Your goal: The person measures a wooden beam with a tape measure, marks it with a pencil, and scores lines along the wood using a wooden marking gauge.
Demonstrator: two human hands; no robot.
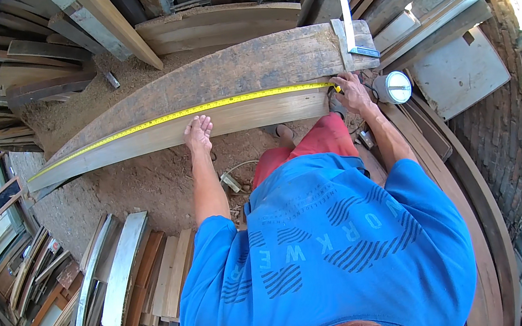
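A yellow tape measure [200,109] is drawn out along a long pale board [254,114], reaching from the board's far left end to my right hand [352,93]. That hand grips the tape at the board's right end, where a small dark and yellow part shows by the fingers. My left hand [199,133] is at the board's near edge, palm turned up, fingers loosely bent and holding nothing. Behind the board runs a thick, worn wooden bench [228,71]. A try square [350,24] with a white blade rests at the bench's right end.
A white round tub [393,88] stands right of my right hand. Stacked planks [123,276] fill the lower left, and more timber [47,66] lies at the back left. Sawdust covers the ground [143,179]. A pale flat panel [460,75] leans at the right.
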